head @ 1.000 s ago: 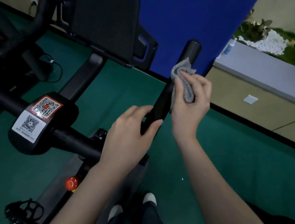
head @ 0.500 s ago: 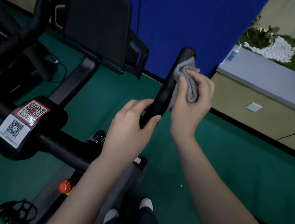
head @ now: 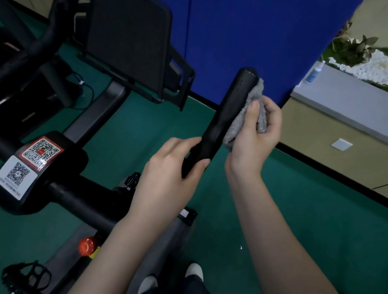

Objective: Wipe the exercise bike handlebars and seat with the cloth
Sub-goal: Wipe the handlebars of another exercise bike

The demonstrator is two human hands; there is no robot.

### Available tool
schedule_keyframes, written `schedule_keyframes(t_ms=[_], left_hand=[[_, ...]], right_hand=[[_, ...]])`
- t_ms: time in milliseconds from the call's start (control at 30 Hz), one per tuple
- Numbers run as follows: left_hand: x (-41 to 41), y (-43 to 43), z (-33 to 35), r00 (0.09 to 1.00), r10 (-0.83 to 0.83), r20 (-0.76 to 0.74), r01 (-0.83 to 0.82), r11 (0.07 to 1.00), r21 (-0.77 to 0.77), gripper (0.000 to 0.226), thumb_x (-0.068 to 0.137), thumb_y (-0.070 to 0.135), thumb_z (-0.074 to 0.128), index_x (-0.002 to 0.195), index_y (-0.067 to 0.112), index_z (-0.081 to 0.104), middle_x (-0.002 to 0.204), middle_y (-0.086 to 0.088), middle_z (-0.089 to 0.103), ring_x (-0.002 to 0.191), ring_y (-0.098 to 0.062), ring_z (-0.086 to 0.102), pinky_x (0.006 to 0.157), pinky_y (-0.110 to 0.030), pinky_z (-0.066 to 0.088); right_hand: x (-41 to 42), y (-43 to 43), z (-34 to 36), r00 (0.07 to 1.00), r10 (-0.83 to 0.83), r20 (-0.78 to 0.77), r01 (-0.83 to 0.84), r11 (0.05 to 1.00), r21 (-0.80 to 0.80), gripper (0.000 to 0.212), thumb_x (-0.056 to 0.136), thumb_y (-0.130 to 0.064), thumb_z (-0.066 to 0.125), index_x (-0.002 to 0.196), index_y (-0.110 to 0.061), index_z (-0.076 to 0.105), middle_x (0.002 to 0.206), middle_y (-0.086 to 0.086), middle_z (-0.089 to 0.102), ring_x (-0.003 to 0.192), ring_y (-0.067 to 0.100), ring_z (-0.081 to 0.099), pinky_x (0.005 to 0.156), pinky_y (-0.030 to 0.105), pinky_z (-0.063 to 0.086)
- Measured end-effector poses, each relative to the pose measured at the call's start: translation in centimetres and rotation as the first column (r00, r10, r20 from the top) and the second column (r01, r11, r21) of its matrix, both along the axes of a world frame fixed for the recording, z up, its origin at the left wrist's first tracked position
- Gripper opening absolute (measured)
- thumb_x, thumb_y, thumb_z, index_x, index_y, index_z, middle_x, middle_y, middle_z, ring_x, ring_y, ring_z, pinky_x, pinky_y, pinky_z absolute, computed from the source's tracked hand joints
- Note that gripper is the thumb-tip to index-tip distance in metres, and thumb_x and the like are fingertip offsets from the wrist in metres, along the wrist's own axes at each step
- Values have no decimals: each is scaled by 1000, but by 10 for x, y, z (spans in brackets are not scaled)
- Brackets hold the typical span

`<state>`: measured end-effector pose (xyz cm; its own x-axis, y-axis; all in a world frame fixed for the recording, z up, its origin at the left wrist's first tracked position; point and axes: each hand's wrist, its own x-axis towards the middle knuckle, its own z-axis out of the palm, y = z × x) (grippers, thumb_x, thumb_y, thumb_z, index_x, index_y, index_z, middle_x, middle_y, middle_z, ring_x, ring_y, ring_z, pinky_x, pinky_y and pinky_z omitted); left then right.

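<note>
Our left hand [head: 166, 175] reaches forward from the lower left on a bare forearm, palm down, its fingers curled over the top of the handlebar [head: 224, 118] and the thumb tucked beneath it in a loose grip. Our right hand [head: 254, 133] rises just beside it, wrist bent upward and forearm bare, fingers and thumb closed around the grey cloth [head: 254, 99], pressing it against the right side of the handlebar near its far end.
</note>
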<state>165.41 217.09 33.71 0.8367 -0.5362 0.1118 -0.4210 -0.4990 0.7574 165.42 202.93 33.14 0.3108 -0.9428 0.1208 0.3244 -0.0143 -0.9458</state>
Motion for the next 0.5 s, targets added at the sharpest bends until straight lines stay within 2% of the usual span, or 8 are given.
schedule_keyframes(t_ms=[67,133,267,367,500], left_hand=[[0,0,0,1000,2,5,-2,1000,-2,40,88,36,62,127,26,59,109,13,58,94,-6,55,87,-24,46],[0,-1,0,1000,4,11,-4,1000,-1,40,88,35,63,127,25,59,109,12,59,95,-8,56,87,-24,45],[0,0,0,1000,3,23,-2,1000,-4,39,88,34,64,126,25,60,109,11,59,94,-7,56,87,-24,45],[0,0,0,1000,4,29,-4,1000,-10,38,88,32,65,125,25,61,107,11,59,93,-5,54,85,-20,43],[0,0,0,1000,-8,22,8,1000,-10,38,88,33,64,126,26,60,106,14,57,91,-3,54,84,-20,43]], right_hand=[[-5,4,-5,998,61,8,-61,996,67,5,95,-11,55,100,-12,58,97,2,63,91,12,62,87,36,54],[-11,10,-10,994,104,17,-105,985,134,6,95,-11,55,101,-13,59,102,7,63,95,17,62,91,40,52],[-5,3,-10,985,152,79,-168,949,266,7,96,-11,53,98,-13,59,96,5,65,89,16,63,87,35,53],[0,-4,-11,954,252,161,-297,862,411,6,97,-12,52,99,-10,57,89,1,64,83,14,60,87,36,49],[-11,4,-22,916,359,178,-399,780,482,7,96,-10,52,98,-9,59,90,3,64,80,13,60,81,31,48]])
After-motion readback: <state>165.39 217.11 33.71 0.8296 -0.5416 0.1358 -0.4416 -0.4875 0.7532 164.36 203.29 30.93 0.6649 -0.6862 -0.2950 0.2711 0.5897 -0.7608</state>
